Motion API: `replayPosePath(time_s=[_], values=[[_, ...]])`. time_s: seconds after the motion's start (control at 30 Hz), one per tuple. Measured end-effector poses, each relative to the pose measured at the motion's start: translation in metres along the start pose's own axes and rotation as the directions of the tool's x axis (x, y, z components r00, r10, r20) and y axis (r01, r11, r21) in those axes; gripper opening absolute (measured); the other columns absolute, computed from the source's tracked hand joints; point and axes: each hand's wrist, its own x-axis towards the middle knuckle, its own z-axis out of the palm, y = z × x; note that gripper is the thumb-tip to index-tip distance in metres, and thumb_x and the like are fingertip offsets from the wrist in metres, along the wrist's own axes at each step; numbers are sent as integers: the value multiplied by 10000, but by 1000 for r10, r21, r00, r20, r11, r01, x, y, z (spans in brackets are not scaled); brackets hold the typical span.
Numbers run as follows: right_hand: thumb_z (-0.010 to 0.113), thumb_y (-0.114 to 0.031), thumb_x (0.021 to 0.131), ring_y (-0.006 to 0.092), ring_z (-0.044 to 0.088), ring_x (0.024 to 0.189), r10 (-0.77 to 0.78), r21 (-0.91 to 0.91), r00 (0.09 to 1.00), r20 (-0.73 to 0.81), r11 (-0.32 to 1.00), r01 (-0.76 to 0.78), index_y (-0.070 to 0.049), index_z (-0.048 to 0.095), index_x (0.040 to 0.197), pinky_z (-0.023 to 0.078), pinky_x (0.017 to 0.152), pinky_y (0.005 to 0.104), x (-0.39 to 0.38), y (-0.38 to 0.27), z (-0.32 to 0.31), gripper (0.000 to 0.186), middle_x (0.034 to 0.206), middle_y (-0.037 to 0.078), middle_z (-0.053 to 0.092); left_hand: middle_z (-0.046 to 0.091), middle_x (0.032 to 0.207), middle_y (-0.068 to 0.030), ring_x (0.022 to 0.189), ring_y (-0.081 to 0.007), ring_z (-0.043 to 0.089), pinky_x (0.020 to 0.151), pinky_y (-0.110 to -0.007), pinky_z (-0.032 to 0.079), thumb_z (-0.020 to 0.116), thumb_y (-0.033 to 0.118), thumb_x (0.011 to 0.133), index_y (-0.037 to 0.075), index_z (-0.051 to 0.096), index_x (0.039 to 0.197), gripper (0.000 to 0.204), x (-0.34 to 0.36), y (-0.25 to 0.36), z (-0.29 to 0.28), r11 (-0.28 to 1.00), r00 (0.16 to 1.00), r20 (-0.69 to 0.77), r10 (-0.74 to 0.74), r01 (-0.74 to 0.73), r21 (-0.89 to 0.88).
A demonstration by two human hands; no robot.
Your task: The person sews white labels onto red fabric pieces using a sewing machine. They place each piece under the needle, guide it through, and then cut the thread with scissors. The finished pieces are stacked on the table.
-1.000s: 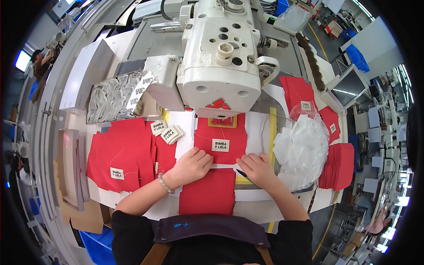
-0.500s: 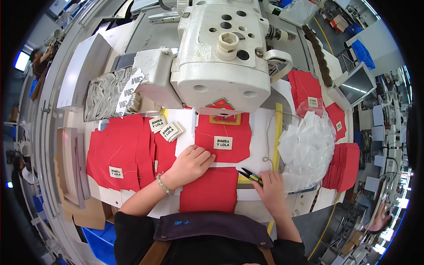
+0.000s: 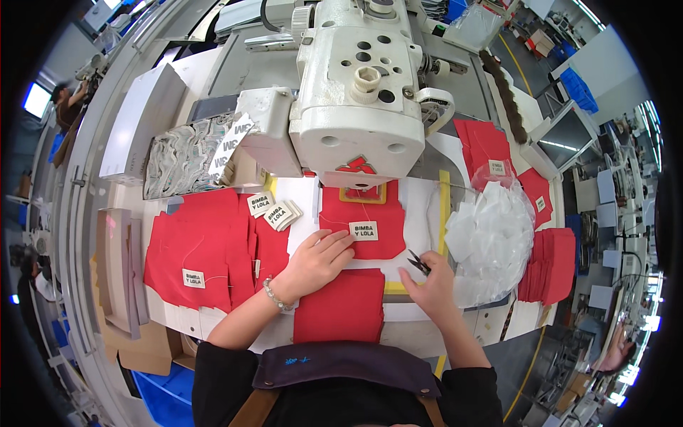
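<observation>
Under the head of a white sewing machine [image 3: 363,114] lies a red fabric piece [image 3: 383,247] with a pale rectangular label [image 3: 364,230] on it. A thin loose thread shows above the label. My left hand [image 3: 321,257] rests on the fabric's left lower part, fingers stretched out and fingertips by the label's left edge. To the right of the fabric, my right hand [image 3: 434,286] holds small dark thread snips [image 3: 419,264], their blades pointing up and left. A stack of red fabric [image 3: 338,309] lies nearest my body.
Loose pale labels [image 3: 281,215] and labelled red pieces [image 3: 196,238] lie on the left, beside a box of bundled strips [image 3: 185,160]. On the right sit a plastic bag of white pieces [image 3: 491,238] and more red stacks [image 3: 548,263]. A yellow frame [image 3: 364,196] surrounds the machine's needle area.
My right hand has shifted slightly up and turned the snips' blades toward the fabric. My left hand's fingertips have moved up the fabric, closer to the label.
</observation>
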Motion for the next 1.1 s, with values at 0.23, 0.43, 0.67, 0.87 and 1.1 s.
replayPosePath(time_s=[0.23, 0.43, 0.67, 0.87, 1.1], values=[[742, -33, 683, 166, 607, 625, -298, -197, 945, 134, 927, 320, -99, 657, 1068, 367, 621, 335, 30, 10, 19, 400, 805, 3, 677, 701, 1080, -98, 1017, -224, 680, 908, -358, 530, 620, 99, 797, 43, 656, 966, 182, 8, 12, -7, 994, 989, -110, 96, -102, -43], [714, -15, 645, 160, 608, 618, -291, -18, 928, 233, 953, 303, -117, 685, 991, 349, 614, 329, 19, 15, -3, 362, 767, -17, 671, 710, 1050, -105, 974, -214, 697, 832, -332, 571, 623, 93, 803, 32, 663, 962, 175, 0, 22, -4, 978, 979, -104, 175, -185, -94], [764, -141, 731, 185, 605, 628, -34, 82, 957, 287, 997, 10, -134, 688, 1019, 372, 610, 322, -8, 0, -33, 297, 745, 14, 660, 700, 953, -92, 879, -193, 694, 807, -309, 565, 634, 96, 784, 17, 668, 961, 197, -11, 59, 5, 912, 933, -40, 357, -358, -200], [747, -370, 806, 203, 471, 544, -171, -343, 957, 235, 907, 246, -175, 628, 1249, 332, 606, 354, 24, 14, -36, 498, 704, 20, 515, 688, 896, -80, 820, -177, 683, 779, -283, 558, 643, 90, 754, 9, 675, 934, 200, -9, 71, -7, 927, 943, 3, 333, -327, -185], [730, -393, 787, 147, 435, 565, -451, -476, 845, 287, 699, 534, -219, 622, 1311, 301, 615, 323, 73, 6, 1, 563, 700, -14, 427, 687, 894, -84, 808, -176, 684, 772, -280, 559, 643, 86, 753, 2, 676, 934, 202, -13, 72, -17, 939, 949, 7, 316, -311, -145]])
